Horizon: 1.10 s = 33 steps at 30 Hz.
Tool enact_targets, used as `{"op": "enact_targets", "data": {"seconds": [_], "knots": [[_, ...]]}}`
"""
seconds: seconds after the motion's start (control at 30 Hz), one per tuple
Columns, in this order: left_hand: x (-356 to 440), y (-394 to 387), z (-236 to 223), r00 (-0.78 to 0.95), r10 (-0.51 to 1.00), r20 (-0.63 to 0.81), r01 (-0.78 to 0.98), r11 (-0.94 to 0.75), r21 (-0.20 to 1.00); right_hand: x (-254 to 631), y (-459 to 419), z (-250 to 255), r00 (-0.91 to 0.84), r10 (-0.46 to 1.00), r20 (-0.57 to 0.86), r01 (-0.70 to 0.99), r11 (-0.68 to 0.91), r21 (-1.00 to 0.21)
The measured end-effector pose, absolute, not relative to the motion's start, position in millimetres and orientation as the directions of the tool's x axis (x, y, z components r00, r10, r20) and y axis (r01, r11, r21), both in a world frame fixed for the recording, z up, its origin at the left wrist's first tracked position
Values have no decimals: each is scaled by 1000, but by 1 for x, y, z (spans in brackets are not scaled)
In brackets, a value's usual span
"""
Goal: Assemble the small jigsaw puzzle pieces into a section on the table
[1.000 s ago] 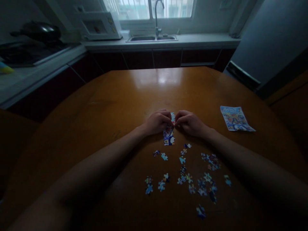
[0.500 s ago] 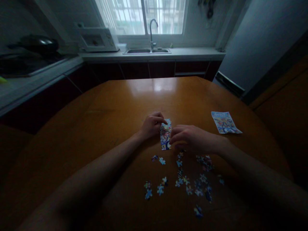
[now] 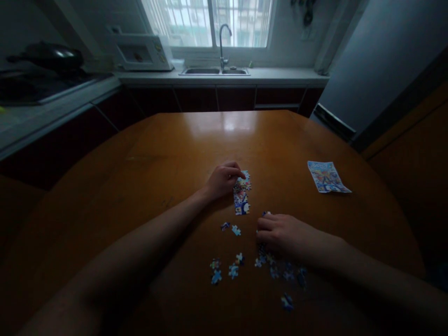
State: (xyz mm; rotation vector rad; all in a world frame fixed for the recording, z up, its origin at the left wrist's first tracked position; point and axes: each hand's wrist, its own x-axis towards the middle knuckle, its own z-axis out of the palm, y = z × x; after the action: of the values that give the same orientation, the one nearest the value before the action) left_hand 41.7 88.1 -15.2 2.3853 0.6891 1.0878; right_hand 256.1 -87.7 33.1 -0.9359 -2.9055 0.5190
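Observation:
A narrow joined section of jigsaw puzzle (image 3: 242, 198) lies flat on the table, its right side edged with knobs and notches. My left hand (image 3: 224, 179) is curled against its upper left part, with the fingertips pressing on it. Below and to the right, my right hand (image 3: 280, 233) is lowered over the loose puzzle pieces, fingers bent down and close together. Its fingertips are hidden, so any piece between them does not show. A blue puzzle piece (image 3: 236, 230) lies between the section and several scattered loose pieces (image 3: 275, 269). Other loose pieces are covered by my right hand and forearm.
A creased picture sheet (image 3: 328, 177) lies at the right of the wooden table (image 3: 168, 154). Beyond the table's far edge are a counter with a sink (image 3: 201, 71) and a microwave (image 3: 140, 52). At left a dark pan (image 3: 52, 57) sits on the stove.
My right hand has moved from the right edge of the joined section down toward me, onto the loose pieces. My left hand stays on the section.

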Motion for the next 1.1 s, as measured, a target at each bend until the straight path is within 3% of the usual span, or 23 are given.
{"op": "enact_targets", "data": {"seconds": [0.27, 0.5, 0.7, 0.83, 1.1], "knots": [[42, 87, -14, 568, 615, 547, 268, -767, 583, 245, -104, 33, -688, 715, -127, 694, 596, -404], [43, 87, -14, 572, 610, 548, 272, -771, 576, 259, -90, 54, -596, 779, -196, 615, 286, -735], [42, 83, -9, 583, 606, 541, 239, -764, 599, 274, -19, 45, -496, 868, 3, 437, 253, -863], [41, 78, -4, 675, 514, 529, 188, -813, 551, 276, 13, 22, -374, 923, 90, 360, 234, -903], [42, 76, -1, 737, 420, 530, 149, -865, 479, 279, 19, 5, -243, 958, 154, 327, 231, -916]]}}
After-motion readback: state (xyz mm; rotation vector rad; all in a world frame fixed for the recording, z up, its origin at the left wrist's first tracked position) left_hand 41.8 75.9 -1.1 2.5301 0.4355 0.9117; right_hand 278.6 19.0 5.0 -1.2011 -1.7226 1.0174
